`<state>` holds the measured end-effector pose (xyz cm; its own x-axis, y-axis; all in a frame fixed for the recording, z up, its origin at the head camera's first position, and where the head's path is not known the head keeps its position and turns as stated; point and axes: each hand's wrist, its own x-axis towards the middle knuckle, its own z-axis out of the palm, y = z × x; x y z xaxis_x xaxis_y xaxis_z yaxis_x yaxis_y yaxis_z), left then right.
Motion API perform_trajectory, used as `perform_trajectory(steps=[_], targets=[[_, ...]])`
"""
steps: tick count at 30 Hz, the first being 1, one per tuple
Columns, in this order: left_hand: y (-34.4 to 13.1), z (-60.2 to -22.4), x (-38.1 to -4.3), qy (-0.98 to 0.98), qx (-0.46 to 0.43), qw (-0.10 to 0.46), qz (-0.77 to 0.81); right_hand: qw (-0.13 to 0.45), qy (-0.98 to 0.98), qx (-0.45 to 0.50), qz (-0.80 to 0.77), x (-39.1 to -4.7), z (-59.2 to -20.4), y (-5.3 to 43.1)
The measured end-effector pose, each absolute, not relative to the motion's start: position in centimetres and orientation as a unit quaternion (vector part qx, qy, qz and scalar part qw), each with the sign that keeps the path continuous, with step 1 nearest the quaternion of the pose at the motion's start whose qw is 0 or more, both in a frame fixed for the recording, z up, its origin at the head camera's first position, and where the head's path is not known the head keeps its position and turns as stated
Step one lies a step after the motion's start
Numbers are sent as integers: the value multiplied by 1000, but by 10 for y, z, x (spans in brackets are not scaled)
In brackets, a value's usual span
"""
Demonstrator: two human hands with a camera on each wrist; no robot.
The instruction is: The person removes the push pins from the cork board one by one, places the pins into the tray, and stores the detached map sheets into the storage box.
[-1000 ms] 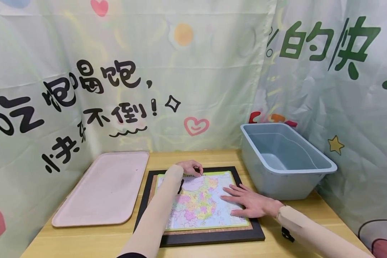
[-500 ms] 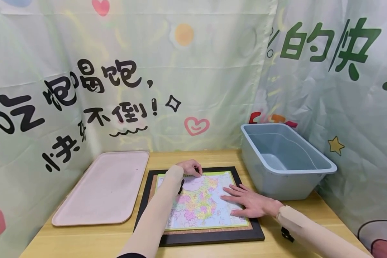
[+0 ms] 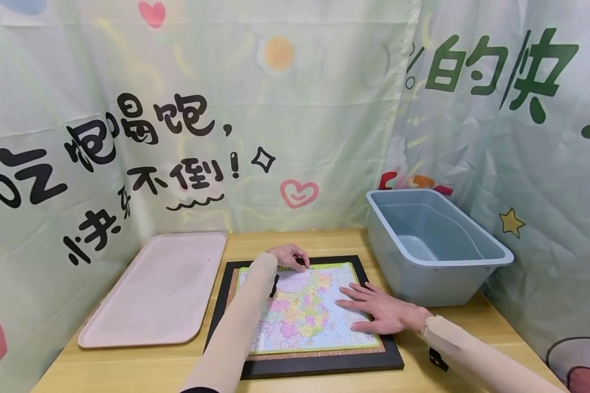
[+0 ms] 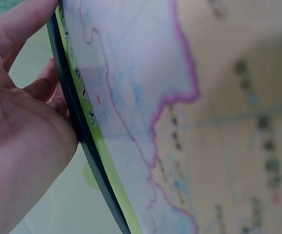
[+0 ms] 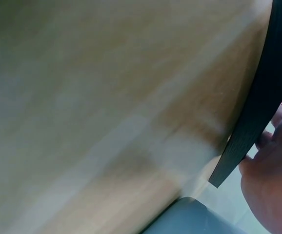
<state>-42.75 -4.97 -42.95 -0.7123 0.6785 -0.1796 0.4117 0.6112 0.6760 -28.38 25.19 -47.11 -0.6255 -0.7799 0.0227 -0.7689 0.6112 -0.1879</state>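
A map (image 3: 305, 311) with a green border lies on a cork board (image 3: 319, 355) in a black frame (image 3: 324, 365). At its top edge is my left hand (image 3: 290, 256), fingers bent, index and thumb tips close together; whatever may be between them is too small to make out. In the left wrist view this hand (image 4: 24, 126) appears beside the frame's dark edge (image 4: 90, 146), its fingertips hidden. My right hand (image 3: 383, 311) rests spread on the map's right side, fingers straight. The right wrist view catches part of that hand (image 5: 272, 175) by the frame (image 5: 251, 117).
Left of the board, a pale pink tray (image 3: 157, 289) lies on the wooden table (image 3: 142, 371). A deep grey-blue tub (image 3: 423, 278) stands close by at the back right. Printed cloth walls (image 3: 324, 136) enclose the table behind and at both sides.
The left fingertips shift very slightly at the map's top edge. My right hand stays in place, and the map and board keep their positions.
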Motion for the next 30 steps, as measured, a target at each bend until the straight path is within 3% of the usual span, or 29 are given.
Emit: perform_trajectory(steps=[13, 30], targets=[[-42, -436, -428, 886, 293, 186, 306, 35, 898, -426, -106, -281, -470, 256], [-48, -440, -433, 883, 286, 202, 314, 51, 900, -421, -103, -284, -470, 253]])
